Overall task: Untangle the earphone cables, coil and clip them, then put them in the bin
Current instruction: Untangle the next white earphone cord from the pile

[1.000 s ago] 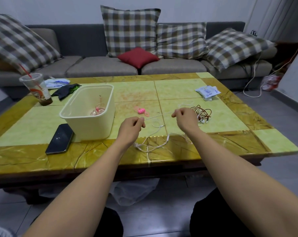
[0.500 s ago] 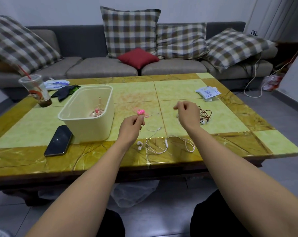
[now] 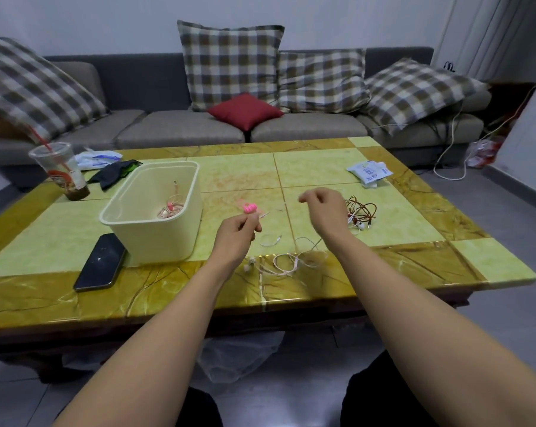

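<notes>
Above the near edge of the table [image 3: 155,291], the left hand [image 3: 238,230] pinches the white earphone cable [image 3: 295,264]; the right hand [image 3: 325,211] curls, hold unclear.

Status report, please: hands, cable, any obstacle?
Left hand and right hand both pinch white earphone cable, rest looped at table edge. Pink clip on table, unused. Nothing blocks the bin.

We record a glossy, polished, stone-like surface [image 3: 322,161]; a matt cream plastic bin [image 3: 155,238]; a glossy black phone [image 3: 100,261]; a woven-cloth sofa [image 3: 180,127]; the white cable [image 3: 286,263] is smooth, possibly rubbery.
</notes>
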Demonstrator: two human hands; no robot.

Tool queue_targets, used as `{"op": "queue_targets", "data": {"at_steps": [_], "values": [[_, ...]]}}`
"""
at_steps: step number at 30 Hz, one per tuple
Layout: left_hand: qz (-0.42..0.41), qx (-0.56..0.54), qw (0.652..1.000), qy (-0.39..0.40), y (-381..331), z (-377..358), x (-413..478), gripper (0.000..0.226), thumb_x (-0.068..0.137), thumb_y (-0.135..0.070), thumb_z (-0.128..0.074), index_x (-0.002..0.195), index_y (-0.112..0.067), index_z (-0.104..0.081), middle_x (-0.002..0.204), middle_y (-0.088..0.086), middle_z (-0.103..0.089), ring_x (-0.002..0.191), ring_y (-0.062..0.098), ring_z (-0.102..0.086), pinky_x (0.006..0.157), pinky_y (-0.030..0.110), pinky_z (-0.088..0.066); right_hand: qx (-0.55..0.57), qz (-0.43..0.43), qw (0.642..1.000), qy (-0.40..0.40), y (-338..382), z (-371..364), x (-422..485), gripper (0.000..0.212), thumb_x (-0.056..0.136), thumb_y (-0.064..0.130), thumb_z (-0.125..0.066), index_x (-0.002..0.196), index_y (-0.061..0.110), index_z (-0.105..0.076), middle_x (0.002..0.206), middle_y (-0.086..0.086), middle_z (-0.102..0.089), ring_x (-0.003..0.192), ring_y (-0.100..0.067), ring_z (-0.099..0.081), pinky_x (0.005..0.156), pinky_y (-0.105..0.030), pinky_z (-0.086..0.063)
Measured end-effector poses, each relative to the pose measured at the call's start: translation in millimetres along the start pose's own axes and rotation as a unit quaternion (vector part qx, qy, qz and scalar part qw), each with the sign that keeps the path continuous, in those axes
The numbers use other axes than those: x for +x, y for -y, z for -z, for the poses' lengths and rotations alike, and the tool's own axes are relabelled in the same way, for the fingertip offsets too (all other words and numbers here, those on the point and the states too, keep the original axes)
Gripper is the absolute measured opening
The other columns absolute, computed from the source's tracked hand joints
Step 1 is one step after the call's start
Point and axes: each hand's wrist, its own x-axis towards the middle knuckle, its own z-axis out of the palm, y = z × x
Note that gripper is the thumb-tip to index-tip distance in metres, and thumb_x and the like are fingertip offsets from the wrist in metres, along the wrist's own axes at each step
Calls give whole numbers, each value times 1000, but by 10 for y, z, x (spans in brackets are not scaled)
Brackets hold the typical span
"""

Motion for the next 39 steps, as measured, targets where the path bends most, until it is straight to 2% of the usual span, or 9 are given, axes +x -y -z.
{"op": "queue_targets", "data": {"at_steps": [2,6,11,16,20,24,28,33,39], "values": [[7,-25,1000,-6,-19,-25,2,37,101,-29,-48,69,-13,-57,58,-4,-40,53,9,-37,54,23,-33,-51,-45,997,-22,-98,45,22,25,94,14,-48,90,14,-73,95,-1,-72,72,-11,-59,60,-27,-40],[-9,-22,1000,-7,-53,-110,7,37,101,-31,-49,70,-13,-59,55,-6,-38,49,6,-35,53,23,-31,-109,44,990,75,-143,-10,-29,48,93,8,-48,140,12,-50,147,-6,-47,135,-21,-42,112,-36,-33],[-34,-27,999,-15,-124,-192,2,36,101,-28,-49,73,-9,-59,56,-4,-42,47,4,-35,51,23,-29,33,72,959,272,12,-152,-152,28,98,15,-47,120,15,-64,94,2,-66,79,-9,-60,76,-28,-47],[-21,-2,1000,-13,-76,-122,34,40,101,-33,-50,67,-14,-56,57,-2,-45,48,3,-37,54,27,-31,5,90,992,85,10,-101,-25,25,96,19,-53,78,21,-70,60,5,-59,53,-6,-42,55,-26,-33],[4,-6,1000,-6,-25,-47,23,38,100,-30,-50,67,-13,-57,59,-2,-42,55,11,-38,56,27,-33,3,-3,995,-95,-63,26,87,27,98,15,-43,93,14,-70,89,2,-69,67,-8,-52,62,-29,-36],[24,-24,999,-9,-20,-56,14,36,101,-29,-48,70,-13,-57,60,-2,-38,53,11,-33,53,27,-30,-138,-23,990,22,-266,28,68,30,95,9,-46,113,10,-69,118,-8,-69,102,-22,-60,81,-31,-43],[35,-38,999,15,-63,-127,-18,35,101,-32,-47,73,-12,-56,57,-5,-34,48,9,-29,46,22,-26,-49,102,985,128,-67,-34,-78,50,92,8,-50,141,18,-49,144,3,-49,134,-12,-39,110,-29,-29],[44,-74,996,30,-131,-153,-34,34,103,-28,-46,73,-13,-54,55,-5,-33,45,8,-26,41,18,-24,-3,93,952,292,12,-92,-159,19,95,16,-53,99,14,-72,75,1,-60,69,-9,-52,67,-27,-44],[92,-103,989,45,-104,-24,-37,32,102,-29,-46,74,-14,-53,56,-5,-31,44,8,-23,43,20,-21,-14,-37,999,15,-54,102,17,25,91,15,-51,80,6,-72,56,12,-58,59,-14,-48,55,-28,-31]]}}
